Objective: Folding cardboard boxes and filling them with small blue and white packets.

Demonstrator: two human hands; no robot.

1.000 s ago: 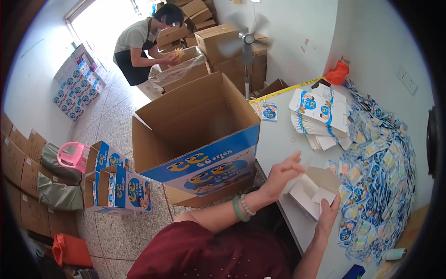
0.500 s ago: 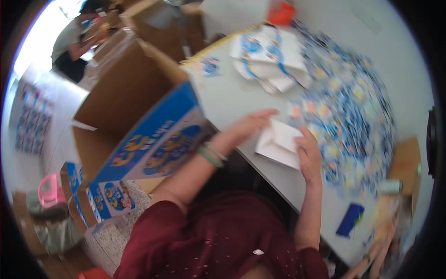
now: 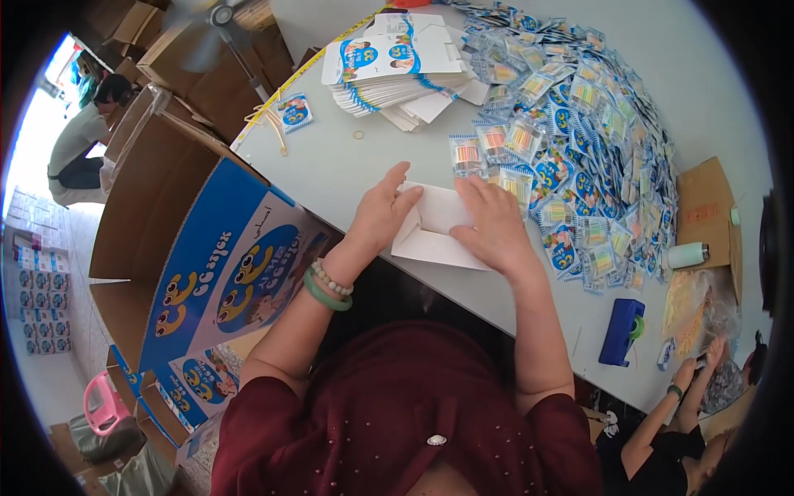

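Fingers of my left hand (image 3: 382,212) and right hand (image 3: 494,226) press flat, spread open, on the white folded carton (image 3: 434,227) lying at the grey table's (image 3: 331,165) near edge, just beside the heap of small packets (image 3: 579,157).

A white folded carton (image 3: 434,227) lies at the table's near edge. Far behind it sits a stack of flat blue-and-white cartons (image 3: 397,70); to the right spreads a heap of small blue-and-white sachets (image 3: 587,140). At left stands a large open brown box with a blue panel (image 3: 207,248).
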